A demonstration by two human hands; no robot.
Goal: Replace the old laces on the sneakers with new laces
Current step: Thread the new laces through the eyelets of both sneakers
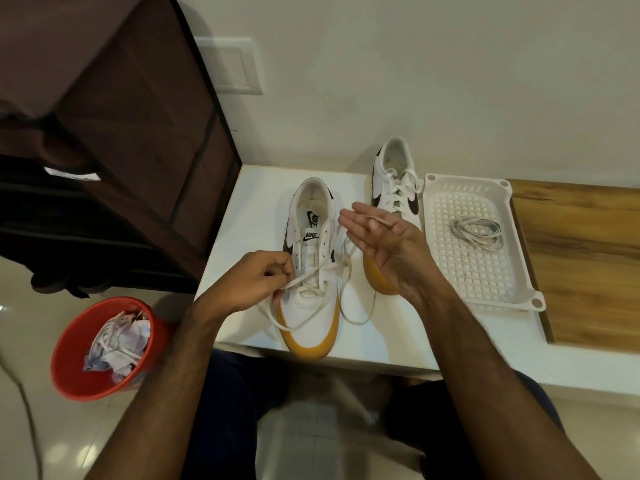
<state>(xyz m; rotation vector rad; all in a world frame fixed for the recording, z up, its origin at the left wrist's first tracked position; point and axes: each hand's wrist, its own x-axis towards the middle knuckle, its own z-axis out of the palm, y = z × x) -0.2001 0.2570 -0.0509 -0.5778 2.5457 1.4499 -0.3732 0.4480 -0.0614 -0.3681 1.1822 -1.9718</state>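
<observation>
Near sneaker (311, 271): white upper, black swoosh, mustard-yellow toe and sole, branded tongue and insole. Sits on the white table (249, 202) at its front edge. Upper eyelets bare; an off-white lace (311, 277) crosses only the lowest rows, loose ends trailing over the toe and onto the tabletop.

Second sneaker (394, 188): same colours, laced to the top, farther back, just beside the white perforated tray (467, 265). A coiled bundle of laces (478, 232) lies in the tray.

Left hand (252, 282): fingers curled, pinching one lace strand at the shoe's left side. Right hand (377, 244): palm up, fingers relaxed and mostly straight; the other strand runs across the fingers, thumb resting over it. Grip looks loose.

Both sneakers: long axis front to back, toes toward the person, heels toward the wall; the far one slightly angled.

Red bucket (100, 351) of crumpled paper on the floor, left.
</observation>
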